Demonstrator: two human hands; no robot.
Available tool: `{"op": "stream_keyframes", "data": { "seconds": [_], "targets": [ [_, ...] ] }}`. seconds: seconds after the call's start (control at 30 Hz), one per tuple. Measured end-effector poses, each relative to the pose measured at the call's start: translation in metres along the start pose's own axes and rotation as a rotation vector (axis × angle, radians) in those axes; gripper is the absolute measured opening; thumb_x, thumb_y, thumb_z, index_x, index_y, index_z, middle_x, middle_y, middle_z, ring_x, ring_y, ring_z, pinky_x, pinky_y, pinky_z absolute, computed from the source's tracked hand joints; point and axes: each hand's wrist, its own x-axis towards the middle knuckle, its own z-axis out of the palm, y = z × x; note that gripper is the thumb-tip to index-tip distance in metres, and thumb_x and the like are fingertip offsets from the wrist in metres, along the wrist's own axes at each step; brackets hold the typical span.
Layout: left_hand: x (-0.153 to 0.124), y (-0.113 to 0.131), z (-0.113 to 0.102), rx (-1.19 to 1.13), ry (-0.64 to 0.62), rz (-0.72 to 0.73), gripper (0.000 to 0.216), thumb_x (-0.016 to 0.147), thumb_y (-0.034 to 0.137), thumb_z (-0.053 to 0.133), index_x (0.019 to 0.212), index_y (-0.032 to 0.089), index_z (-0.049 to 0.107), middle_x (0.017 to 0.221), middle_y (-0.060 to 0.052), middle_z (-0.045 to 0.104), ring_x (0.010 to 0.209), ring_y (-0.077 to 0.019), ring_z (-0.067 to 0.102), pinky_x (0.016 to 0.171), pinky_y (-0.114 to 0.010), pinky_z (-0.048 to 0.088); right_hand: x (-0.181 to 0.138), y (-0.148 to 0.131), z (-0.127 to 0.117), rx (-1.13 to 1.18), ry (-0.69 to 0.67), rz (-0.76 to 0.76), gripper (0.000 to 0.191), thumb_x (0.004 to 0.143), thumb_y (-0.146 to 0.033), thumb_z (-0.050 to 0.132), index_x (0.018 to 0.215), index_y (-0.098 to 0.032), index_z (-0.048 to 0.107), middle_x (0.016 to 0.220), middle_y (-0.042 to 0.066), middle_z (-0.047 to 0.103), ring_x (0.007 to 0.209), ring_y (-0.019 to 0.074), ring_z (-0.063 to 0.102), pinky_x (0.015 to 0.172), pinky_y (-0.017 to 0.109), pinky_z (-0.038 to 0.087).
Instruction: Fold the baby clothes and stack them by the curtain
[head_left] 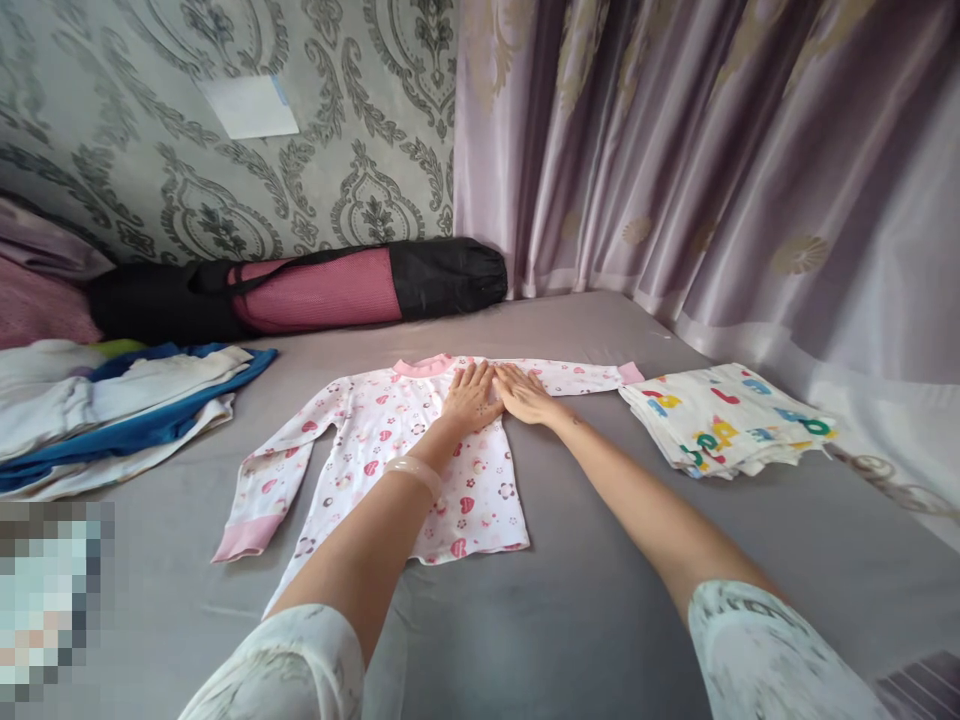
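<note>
A small white long-sleeved shirt (375,440) with pink hearts and pink cuffs lies spread flat on the grey bed sheet (585,560). My left hand (471,397) rests flat on the shirt's chest just below the pink collar, fingers stretched out. My right hand (525,395) lies flat beside it, touching it, on the shirt's right shoulder, where the right sleeve runs out along the top. Both hands hold nothing. A clear band sits on my left wrist.
A folded white garment with coloured letters (724,420) lies to the right of the shirt. A heap of white and blue clothes (112,405) sits at the left. A rolled pink mat in a black bag (300,290) lies against the wall. Mauve curtains (712,150) hang at the right.
</note>
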Motion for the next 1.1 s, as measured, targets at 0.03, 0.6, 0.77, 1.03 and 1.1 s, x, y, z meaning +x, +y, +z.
{"op": "stream_keyframes", "data": {
  "seconds": [0.03,0.6,0.77,1.03,1.1],
  "targets": [
    [0.000,0.000,0.001,-0.005,0.011,-0.004,0.076,0.091,0.059,0.030,0.152,0.014,0.023,0.159,-0.009,0.021,0.147,-0.0272,0.014,0.119,-0.045,0.011,-0.002,0.005,-0.002,-0.025,-0.005,0.019,0.073,0.095,-0.056,0.003,0.155,-0.015,0.015,0.161,0.005,0.012,0.148,0.0207,0.003,0.118,0.045,0.001],
    [0.003,0.000,-0.003,-0.045,-0.024,-0.002,0.087,0.087,0.073,0.023,0.151,0.015,0.022,0.159,-0.011,0.018,0.147,-0.0292,0.010,0.119,-0.047,0.010,-0.025,0.079,-0.030,-0.156,0.118,0.562,0.063,0.095,-0.055,0.011,0.154,-0.031,0.016,0.162,0.008,0.004,0.145,0.0377,-0.004,0.110,0.067,0.001],
    [-0.011,0.007,-0.039,-0.139,-0.139,-0.085,0.078,0.090,0.067,0.030,0.146,0.013,0.031,0.156,-0.018,0.024,0.144,-0.0319,0.023,0.112,-0.045,0.028,-0.021,0.067,-0.040,-0.211,0.094,0.568,0.062,0.096,-0.047,0.024,0.153,-0.025,0.021,0.161,0.012,0.009,0.146,0.0363,0.004,0.110,0.066,0.008],
    [-0.148,0.066,-0.072,-0.116,-0.196,0.295,0.028,0.089,0.047,0.056,0.098,0.022,0.063,0.094,-0.007,0.063,0.089,-0.0215,0.062,0.077,-0.033,0.049,0.001,-0.014,-0.021,-0.202,0.076,0.016,0.057,0.097,-0.032,0.020,0.149,-0.012,0.029,0.158,0.011,0.023,0.146,0.0226,0.016,0.118,0.042,0.013],
    [-0.170,0.078,-0.067,-0.109,-0.200,0.276,0.025,0.088,0.046,0.058,0.097,0.023,0.062,0.096,-0.007,0.062,0.090,-0.0221,0.061,0.075,-0.033,0.049,0.011,-0.030,-0.014,-0.186,0.034,-0.030,0.059,0.097,-0.033,0.019,0.150,-0.009,0.027,0.159,0.011,0.021,0.147,0.0227,0.014,0.119,0.039,0.011]
  ]
}}
